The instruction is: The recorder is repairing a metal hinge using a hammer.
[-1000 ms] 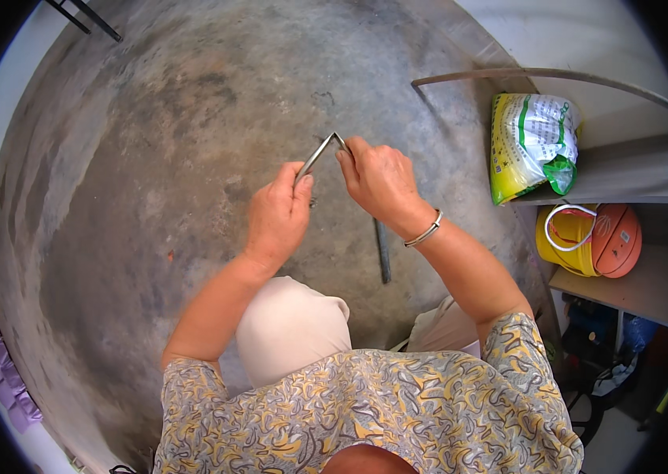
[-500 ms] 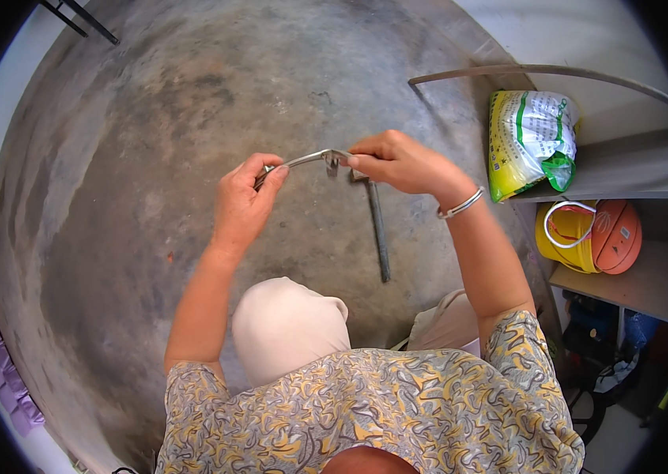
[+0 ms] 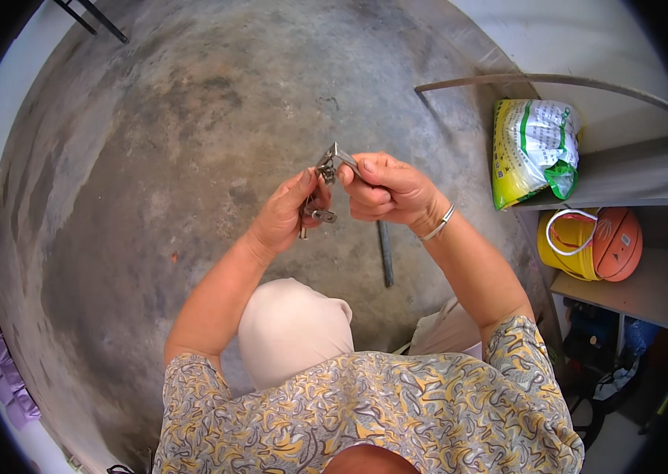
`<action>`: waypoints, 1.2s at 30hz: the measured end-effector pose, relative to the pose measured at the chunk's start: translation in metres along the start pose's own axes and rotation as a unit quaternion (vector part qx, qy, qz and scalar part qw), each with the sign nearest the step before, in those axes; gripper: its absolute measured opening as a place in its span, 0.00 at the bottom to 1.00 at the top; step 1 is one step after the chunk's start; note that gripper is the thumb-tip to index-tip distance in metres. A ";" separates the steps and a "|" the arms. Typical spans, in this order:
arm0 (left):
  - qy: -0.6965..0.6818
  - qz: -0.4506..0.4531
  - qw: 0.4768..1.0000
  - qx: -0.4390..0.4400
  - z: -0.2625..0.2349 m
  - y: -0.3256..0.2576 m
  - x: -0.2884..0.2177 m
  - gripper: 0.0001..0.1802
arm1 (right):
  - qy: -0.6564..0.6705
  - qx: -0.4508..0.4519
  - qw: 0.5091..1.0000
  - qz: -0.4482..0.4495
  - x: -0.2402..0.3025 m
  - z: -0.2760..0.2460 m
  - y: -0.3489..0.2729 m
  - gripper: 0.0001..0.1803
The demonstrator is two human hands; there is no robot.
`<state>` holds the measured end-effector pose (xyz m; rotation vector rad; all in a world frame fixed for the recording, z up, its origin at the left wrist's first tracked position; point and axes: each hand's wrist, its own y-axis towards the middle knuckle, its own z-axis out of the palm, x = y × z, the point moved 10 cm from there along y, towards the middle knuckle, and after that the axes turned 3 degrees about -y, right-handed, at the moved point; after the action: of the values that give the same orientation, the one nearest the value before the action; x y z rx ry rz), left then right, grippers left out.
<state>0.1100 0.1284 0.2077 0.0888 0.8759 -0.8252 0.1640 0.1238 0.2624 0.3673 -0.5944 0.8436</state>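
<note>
Both hands meeting in front of the chest over the concrete floor point(image 3: 152, 182), left hand point(image 3: 293, 213) and right hand point(image 3: 385, 189) each gripping the small metal tool point(image 3: 326, 170) between them, grey rod point(image 3: 385, 253) lying on the floor below.

Small metal piece mostly buried in the two hands

The metal tool point(image 3: 326, 170) shows only a tip above the grip of the left hand point(image 3: 290, 215) and right hand point(image 3: 385, 189); its kind is too small to tell. Just below the right grip, the dark rod point(image 3: 385, 257) on the floor loses its upper end behind the wrist.
</note>
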 end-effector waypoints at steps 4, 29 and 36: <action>0.121 0.008 0.989 -0.088 -0.029 -0.007 -0.010 0.22 | -0.055 -0.086 0.995 0.014 0.008 -0.024 -0.006 0.16; 0.032 -0.058 0.997 0.028 -0.019 -0.014 -0.002 0.22 | -0.056 0.000 0.996 0.073 -0.023 -0.021 -0.002 0.15; 0.037 -0.138 0.989 -0.050 -0.056 -0.020 0.012 0.21 | -0.396 -0.174 0.886 0.168 0.011 -0.064 -0.023 0.17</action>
<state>0.0651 0.1290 0.1670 -0.0926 1.0123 -1.0388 0.2095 0.1494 0.2180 0.2718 -1.5882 0.8801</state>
